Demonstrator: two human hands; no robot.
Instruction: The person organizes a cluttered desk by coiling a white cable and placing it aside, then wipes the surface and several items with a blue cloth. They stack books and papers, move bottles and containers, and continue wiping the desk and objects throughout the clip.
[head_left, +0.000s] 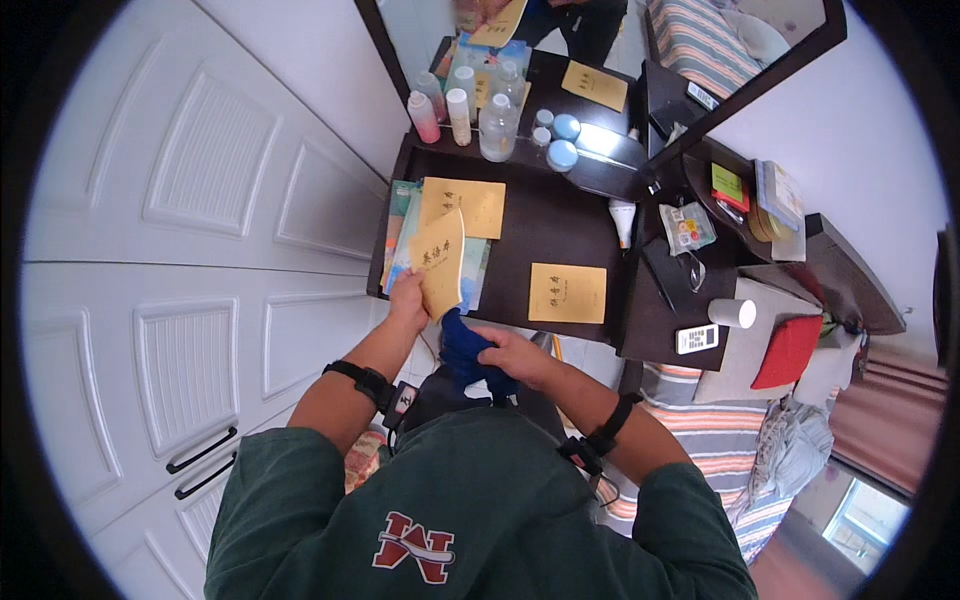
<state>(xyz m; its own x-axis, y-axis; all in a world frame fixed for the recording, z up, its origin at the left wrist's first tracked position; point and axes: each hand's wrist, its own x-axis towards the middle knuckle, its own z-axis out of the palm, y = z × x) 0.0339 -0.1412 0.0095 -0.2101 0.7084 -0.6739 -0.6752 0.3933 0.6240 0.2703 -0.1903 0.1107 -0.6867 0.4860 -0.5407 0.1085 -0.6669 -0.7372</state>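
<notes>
My left hand (409, 300) grips the lower left edge of a yellow exercise book (441, 262), which is tilted above the desk's near left part. Bunched in my right hand (516, 355) is a dark blue cloth (463, 346), its top touching or very near the book's lower corner. Under the raised book lie another yellow exercise book (480, 206) and several colourful thin books (405, 202), partly covered. A further yellow exercise book (568, 293) rests flat near the front edge of the dark wooden desk (555, 217). The covers bear writing.
A pink bottle (424, 118), a white-capped bottle (459, 118), a clear bottle (498, 129) and blue-lidded jars (562, 155) stand before the mirror (630, 45). A white tube (622, 223) lies at the desk's right. A side surface holds a remote control (697, 339) and a white cup (731, 313).
</notes>
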